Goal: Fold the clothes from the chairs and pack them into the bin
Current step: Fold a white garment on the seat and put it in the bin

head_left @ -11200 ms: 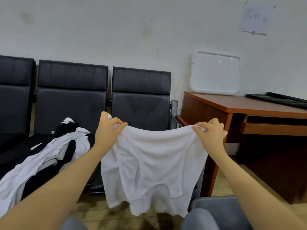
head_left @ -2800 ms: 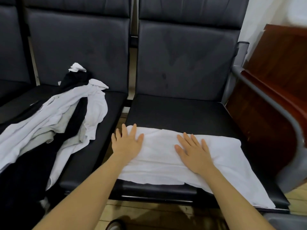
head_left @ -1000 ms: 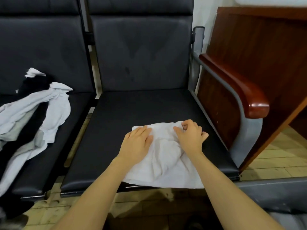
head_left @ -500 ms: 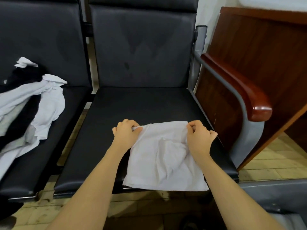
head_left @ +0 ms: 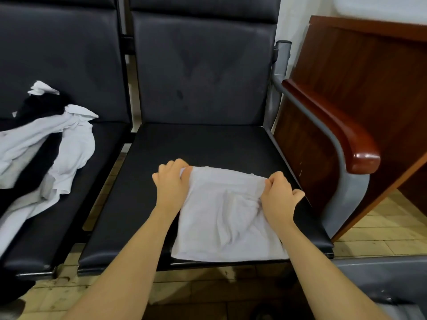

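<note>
A folded white garment [head_left: 227, 215] lies on the front half of the right-hand chair seat [head_left: 208, 144], its near edge reaching the seat's front lip. The left hand [head_left: 171, 183] pinches the garment's far left corner with curled fingers; the right hand [head_left: 278, 197] pinches the far right corner the same way. The two hands sit well apart, one at each top corner, both forearms running down toward the camera. The cloth between them is wrinkled, with a raised fold near the middle.

On the next seat [head_left: 69, 204] to the left lies a loose pile of clothes [head_left: 53, 153] — white pieces tangled with black ones, spilling toward the left edge of the view.

At the right, the chair's grey metal frame carries a red-brown armrest [head_left: 342, 139], and a wooden desk side [head_left: 360, 72] stands just behind it. A grey bin [head_left: 381, 276] shows at the lower right corner — only part of its rim and wall is in view, beside the right forearm. The floor [head_left: 381, 218] is pale tile.
</note>
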